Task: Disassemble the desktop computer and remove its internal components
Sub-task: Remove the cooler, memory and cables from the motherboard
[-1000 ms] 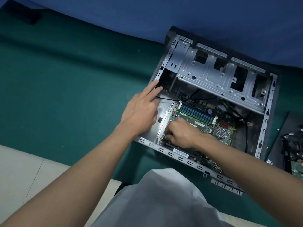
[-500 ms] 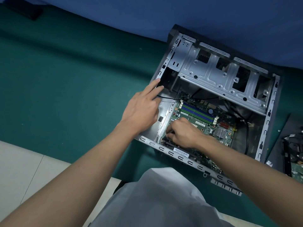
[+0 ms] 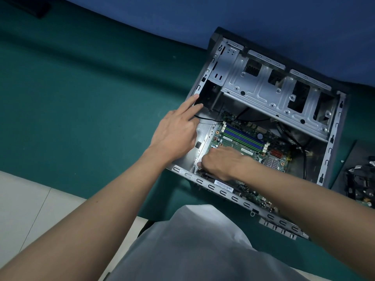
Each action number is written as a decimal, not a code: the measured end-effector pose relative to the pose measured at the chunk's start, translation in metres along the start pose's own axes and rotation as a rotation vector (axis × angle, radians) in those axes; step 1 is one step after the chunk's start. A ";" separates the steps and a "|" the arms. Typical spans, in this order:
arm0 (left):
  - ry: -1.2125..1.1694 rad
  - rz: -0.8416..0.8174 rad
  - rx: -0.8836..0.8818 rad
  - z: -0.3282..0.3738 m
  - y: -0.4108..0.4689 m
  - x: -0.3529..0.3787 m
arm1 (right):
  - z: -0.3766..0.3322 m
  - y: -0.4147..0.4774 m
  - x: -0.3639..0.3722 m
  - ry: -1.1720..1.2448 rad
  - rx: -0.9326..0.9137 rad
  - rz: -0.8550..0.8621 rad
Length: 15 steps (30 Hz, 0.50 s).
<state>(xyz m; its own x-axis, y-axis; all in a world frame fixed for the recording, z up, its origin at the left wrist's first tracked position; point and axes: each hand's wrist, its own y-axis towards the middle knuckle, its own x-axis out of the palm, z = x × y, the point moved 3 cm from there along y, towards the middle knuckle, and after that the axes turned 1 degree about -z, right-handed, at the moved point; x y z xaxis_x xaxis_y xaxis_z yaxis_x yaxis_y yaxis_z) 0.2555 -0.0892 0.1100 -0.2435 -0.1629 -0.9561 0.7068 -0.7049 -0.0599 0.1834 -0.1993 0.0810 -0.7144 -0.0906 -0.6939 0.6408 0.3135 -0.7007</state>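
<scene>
Computer case (image 3: 332, 142) lying open at centre right, drive cage (image 3: 263, 88) looking empty, pulled parts (image 3: 361, 183) sitting at the right edge. Motherboard (image 3: 255, 151) and memory sticks (image 3: 243, 136) not yet out. Left hand (image 3: 174, 134) bracing, fingers straight, on the case's left wall. Right hand (image 3: 221, 161) curling at the board's lower-left corner, can't tell what it's gripping.

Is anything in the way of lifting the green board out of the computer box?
Yes. Black cables run across the far edge of the green board and down its right side, and the drive cage sits over the far end of the box. Nothing shows between the right hand and the board's near corner.
</scene>
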 end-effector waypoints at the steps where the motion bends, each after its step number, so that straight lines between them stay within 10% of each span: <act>1: -0.002 0.001 0.000 0.000 0.000 0.000 | 0.000 0.001 0.000 0.005 0.019 -0.021; 15: -0.018 0.005 0.000 -0.001 0.000 0.001 | 0.004 -0.003 -0.003 0.016 -0.029 -0.018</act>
<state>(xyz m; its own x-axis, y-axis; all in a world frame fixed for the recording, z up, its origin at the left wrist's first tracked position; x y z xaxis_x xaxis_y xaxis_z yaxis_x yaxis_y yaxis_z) 0.2560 -0.0890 0.1089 -0.2513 -0.1788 -0.9513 0.7082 -0.7039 -0.0548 0.1848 -0.2034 0.0843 -0.7305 -0.0817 -0.6780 0.6193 0.3393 -0.7081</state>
